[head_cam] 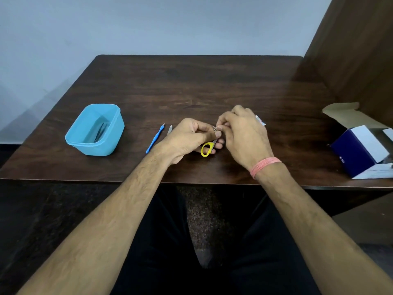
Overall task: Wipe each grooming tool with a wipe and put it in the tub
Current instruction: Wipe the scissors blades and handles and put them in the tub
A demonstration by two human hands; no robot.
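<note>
My left hand [189, 137] grips small scissors with yellow handles [207, 149] above the table's middle. My right hand [242, 133] pinches at the scissor blades near the left thumb; a wipe is hidden between the fingers, and a bit of white packet [260, 120] shows behind the right hand. A blue-handled cuticle tool [154, 139] lies on the table left of my left hand, with a small metal tool tip [169, 129] beside it. The light blue tub [95, 129] stands at the left with dark metal tools inside.
An open blue and white cardboard box [361, 152] sits at the table's right front edge. The dark wooden table [191, 81] meets a wall at the back and a wooden panel at the right. My legs show below the front edge.
</note>
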